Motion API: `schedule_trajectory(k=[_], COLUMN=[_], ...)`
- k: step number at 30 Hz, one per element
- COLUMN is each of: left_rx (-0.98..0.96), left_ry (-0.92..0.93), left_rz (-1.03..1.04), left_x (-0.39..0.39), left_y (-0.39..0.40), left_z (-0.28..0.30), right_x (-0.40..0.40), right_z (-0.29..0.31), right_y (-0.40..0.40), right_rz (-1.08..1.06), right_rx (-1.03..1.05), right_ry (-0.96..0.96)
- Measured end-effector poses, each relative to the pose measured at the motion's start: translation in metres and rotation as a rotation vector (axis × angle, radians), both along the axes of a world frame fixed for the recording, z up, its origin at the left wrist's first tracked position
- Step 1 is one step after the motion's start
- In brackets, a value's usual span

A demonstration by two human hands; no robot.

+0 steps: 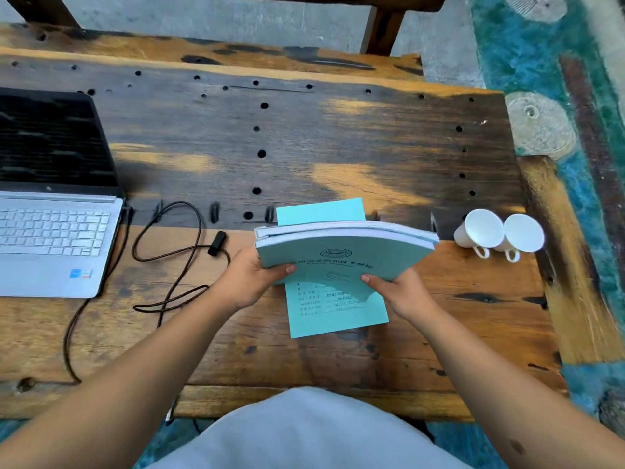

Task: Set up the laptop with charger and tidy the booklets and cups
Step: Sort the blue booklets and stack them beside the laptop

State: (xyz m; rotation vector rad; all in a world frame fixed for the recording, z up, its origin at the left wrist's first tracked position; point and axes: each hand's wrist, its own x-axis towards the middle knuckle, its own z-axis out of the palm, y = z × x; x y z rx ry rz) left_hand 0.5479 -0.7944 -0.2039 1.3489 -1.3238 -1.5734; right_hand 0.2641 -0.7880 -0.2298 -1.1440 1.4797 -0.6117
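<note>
The desk (338, 137) lies bare toward its far edge. A laptop (50, 204) and looped cable (169, 252) block the left edge. Two cups (497, 235) stand near the right edge.

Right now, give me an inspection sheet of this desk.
Surface: worn wooden table, drilled with holes.
Job's things: open laptop far left; teal booklets lifted over one flat booklet; two white cups on their sides, right.
Clutter: nothing seen.
Grippers: left hand and right hand grip the booklets.
Cables: charger cable looped beside the laptop.
Surroundings: teal patterned floor, dark wooden chair.
</note>
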Motion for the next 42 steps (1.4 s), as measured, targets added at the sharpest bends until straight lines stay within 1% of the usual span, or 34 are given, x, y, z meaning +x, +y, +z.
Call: schedule_trajectory(k=[3,6,7,9,12,14,15,16,17,19,21,22,23,25,28,30,34,37,38,42], left_rx=[0.058,0.036,0.049,0.134,0.3,0.415,0.454,0.476,0.487,0.513,0.544,0.554,0.56,0.576,0.636,0.668,0.731,0.749,0.751,0.749], left_ry=[-0.003,-0.136,-0.13,-0.022,0.163,0.208,0.195,0.172,0.15,0.111,0.083,0.072,0.059,0.029,-0.023,-0.04,-0.071,-0.069,-0.068,-0.087], left_rz=[0.054,0.033,0.024,0.066,0.216,0.281,0.294,0.295,0.287,0.269,0.274,0.292,0.311,0.352,0.438,0.453,0.45,0.471,0.477,0.489], left_x=[-0.007,-0.003,0.0,0.004,0.011,0.018,0.023,0.028,0.034,0.046,0.056,0.059,0.061,0.062,0.063,0.066,0.072,0.073,0.073,0.073], left_y=[0.001,-0.008,-0.011,-0.015,-0.012,-0.004,0.0,0.004,0.009,0.017,0.025,0.028,0.032,0.038,0.041,0.038,0.033,0.033,0.033,0.034], left_z=[-0.016,-0.024,-0.025,-0.024,-0.028,-0.035,-0.039,-0.044,-0.047,-0.054,-0.061,-0.065,-0.069,-0.078,-0.093,-0.101,-0.111,-0.115,-0.115,-0.117], right_x=[-0.001,-0.001,0.001,0.007,0.024,0.036,0.04,0.042,0.043,0.037,0.027,0.023,0.019,0.018,0.021,0.018,0.004,-0.002,-0.001,0.006], right_z=[-0.005,-0.006,-0.007,-0.009,-0.017,-0.028,-0.035,-0.044,-0.052,-0.07,-0.081,-0.083,-0.085,-0.087,-0.087,-0.087,-0.086,-0.086,-0.086,-0.083], right_y=[-0.004,-0.014,-0.018,-0.025,-0.032,-0.033,-0.033,-0.033,-0.032,-0.027,-0.019,-0.015,-0.012,-0.012,-0.019,-0.027,-0.043,-0.047,-0.046,-0.042], right_rz=[-0.02,-0.023,-0.032,-0.073,-0.101,-0.037,0.028,0.104,0.175,0.23,0.113,0.019,-0.073,-0.176,-0.139,-0.139,-0.182,-0.195,-0.193,-0.208], right_rx=[-0.002,-0.006,0.003,0.042,0.183,0.317,0.374,0.415,0.422,0.325,0.189,0.168,0.194,0.289,0.36,0.376,0.446,0.517,0.529,0.492], right_ry=[0.003,0.043,0.04,-0.017,-0.108,-0.145,-0.116,-0.038,0.087,0.399,0.624,0.691,0.721,0.691,0.664,0.64,0.471,0.29,0.266,0.324])
